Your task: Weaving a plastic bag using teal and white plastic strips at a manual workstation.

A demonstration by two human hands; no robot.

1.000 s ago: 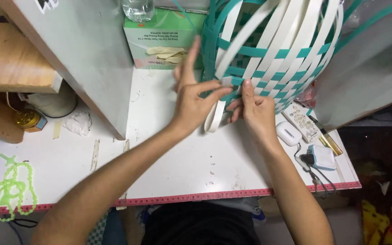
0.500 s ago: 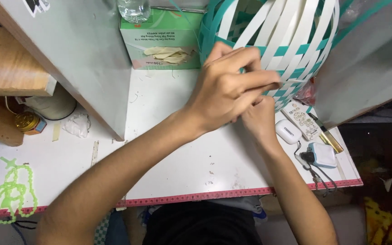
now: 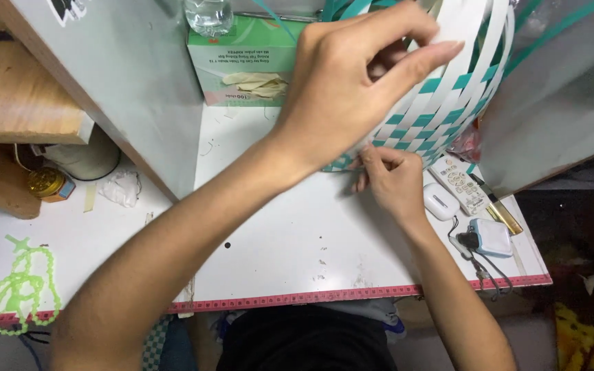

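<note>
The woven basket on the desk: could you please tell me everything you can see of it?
The woven basket is a rounded, half-made piece of flat white and teal strips, plastic by the look of them, plaited in a checkered pattern low down, with loose white strips running upward out of view. It rests at the far side of the white desk. The left hand pinches a strip near its top; the right hand presses its lower edge.

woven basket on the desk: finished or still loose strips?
Unfinished: the white and teal woven strip basket has its lower part interlaced, while long white strips run loose above. Left hand and right hand pinch strips.
</note>
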